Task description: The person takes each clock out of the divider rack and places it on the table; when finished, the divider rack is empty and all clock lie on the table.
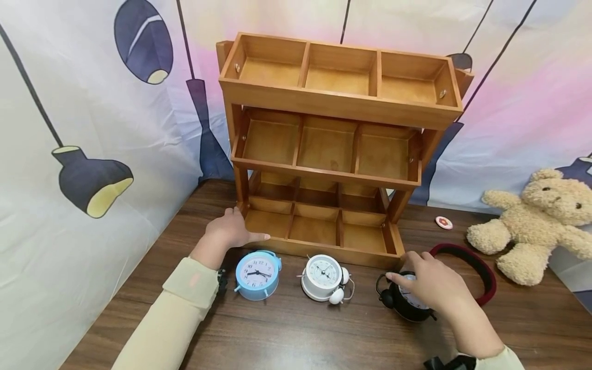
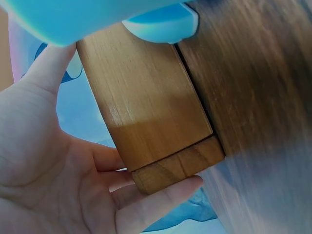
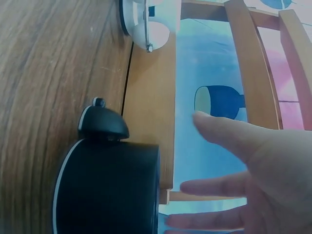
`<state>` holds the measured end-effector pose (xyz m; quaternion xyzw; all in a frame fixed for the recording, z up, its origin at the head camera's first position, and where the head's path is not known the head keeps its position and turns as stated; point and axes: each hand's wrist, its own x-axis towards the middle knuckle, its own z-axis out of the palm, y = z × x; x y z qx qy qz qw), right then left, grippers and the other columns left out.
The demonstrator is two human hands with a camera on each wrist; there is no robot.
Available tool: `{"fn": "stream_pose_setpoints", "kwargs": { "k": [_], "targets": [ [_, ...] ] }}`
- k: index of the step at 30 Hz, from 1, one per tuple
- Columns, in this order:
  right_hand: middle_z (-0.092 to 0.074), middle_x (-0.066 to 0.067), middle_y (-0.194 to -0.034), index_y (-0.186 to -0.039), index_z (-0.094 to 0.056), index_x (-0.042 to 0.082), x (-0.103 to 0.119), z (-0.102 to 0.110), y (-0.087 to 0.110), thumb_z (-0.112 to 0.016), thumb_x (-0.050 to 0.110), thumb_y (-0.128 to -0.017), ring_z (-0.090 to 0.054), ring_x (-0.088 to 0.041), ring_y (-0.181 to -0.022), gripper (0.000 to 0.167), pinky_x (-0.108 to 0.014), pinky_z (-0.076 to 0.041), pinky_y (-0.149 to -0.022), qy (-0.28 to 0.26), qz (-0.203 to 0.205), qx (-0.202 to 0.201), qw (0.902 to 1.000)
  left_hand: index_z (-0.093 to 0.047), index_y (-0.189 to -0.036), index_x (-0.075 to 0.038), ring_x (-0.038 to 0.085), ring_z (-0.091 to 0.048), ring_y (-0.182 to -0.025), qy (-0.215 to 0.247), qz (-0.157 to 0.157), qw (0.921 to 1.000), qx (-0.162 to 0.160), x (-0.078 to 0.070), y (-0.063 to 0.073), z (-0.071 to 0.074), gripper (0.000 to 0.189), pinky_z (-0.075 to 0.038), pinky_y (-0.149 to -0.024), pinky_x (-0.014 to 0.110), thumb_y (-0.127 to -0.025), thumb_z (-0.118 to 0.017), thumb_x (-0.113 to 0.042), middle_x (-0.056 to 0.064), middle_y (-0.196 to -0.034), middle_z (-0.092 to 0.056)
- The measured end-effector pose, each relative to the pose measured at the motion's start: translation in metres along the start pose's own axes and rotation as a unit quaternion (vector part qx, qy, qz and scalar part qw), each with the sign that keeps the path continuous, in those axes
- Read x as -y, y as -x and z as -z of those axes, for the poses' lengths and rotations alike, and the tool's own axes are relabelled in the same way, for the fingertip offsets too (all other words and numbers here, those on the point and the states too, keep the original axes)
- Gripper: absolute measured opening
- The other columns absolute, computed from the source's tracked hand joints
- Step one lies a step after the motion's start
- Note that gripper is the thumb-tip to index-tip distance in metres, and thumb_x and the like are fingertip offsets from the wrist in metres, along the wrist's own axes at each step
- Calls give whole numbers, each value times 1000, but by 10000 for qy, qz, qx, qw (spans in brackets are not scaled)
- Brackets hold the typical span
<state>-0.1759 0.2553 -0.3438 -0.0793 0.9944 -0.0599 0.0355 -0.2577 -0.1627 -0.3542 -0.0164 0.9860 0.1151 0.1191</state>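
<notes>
Head view reference. Left grip [image 1: 231,232]: wide, fingers straight, laid flat against lower left corner of rack [image 1: 339,100], just behind blue clock [image 1: 256,275]. Right grip [image 1: 427,285]: wide, fingers relaxed, draped over black clock [image 1: 402,303], not curled round it; confirmed in right wrist view, where fingers stand straight and clear of the case. Black clock: on bench [image 1: 287,329], upright on its feet, just in front of rack's lower right corner, with red headband [image 1: 481,267] close behind and white clock [image 1: 324,277] well to its left. Probable faults, as judgement only: closing from above on the rounded case likely to give a shallow hold, hence slipping or tipping onto the face; catching the top handle or a bell with the thumb likely to twist the clock rather than lift it. Little room between clock and rack front, so a forward push likely to knock the case against the wood. Sideways drag likely to snag the headband. Pressing harder at the left corner likely to shift or rock the tall rack, and a backward slip of that wrist likely to topple the blue clock.
</notes>
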Motion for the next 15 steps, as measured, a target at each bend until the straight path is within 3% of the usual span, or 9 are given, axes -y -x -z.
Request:
{"fn": "stream_pose_setpoints", "kwargs": {
  "k": [4,6,8,11,15],
  "targets": [
    [-55,-29,-128,-134,-60,6,6,0,-7,-51,76,-87,-50,-52,-117,84,-83,-15,-95,-91,-39,-571,9983,-12,-151,15,54,-35,-135,134,-11,9999,6,2,2,-2,125,-34,-104,66,-81,-58,-77,38,-156,-12],
    [-50,-29,-135,-140,-56,11,10,1,-10,-47,78,-87,-42,-55,-124,86,-85,3,-94,-183,-114,-695,9973,-12,-153,13,57,-29,-137,204,-13,9998,-44,3,4,-4,123,-33,-103,67,-81,-59,-76,39,-156,-7],
    [-44,-29,-143,-144,-52,15,14,1,-15,-43,81,-86,-32,-59,-130,88,-84,13,-93,-243,-152,-773,9966,-14,-155,7,58,-21,-139,250,-36,9995,-180,5,7,-5,118,-30,-103,70,-82,-60,-74,38,-157,-1],
    [-31,-28,-153,-150,-45,19,19,2,-21,-37,84,-86,-17,-62,-137,92,-81,21,-91,-348,-203,-773,9962,-18,-158,-1,57,-7,-143,298,-197,9980,-514,5,11,-4,109,-22,-104,75,-85,-59,-72,34,-159,4],
    [-20,-28,-159,-155,-37,22,25,1,-28,-38,81,-88,0,-62,-141,89,-80,24,-89,-496,-225,-766,9956,-18,-160,-14,53,7,-145,331,-489,9940,-918,1,18,2,99,-7,-105,78,-88,-51,-73,26,-162,7]
  ]
}}
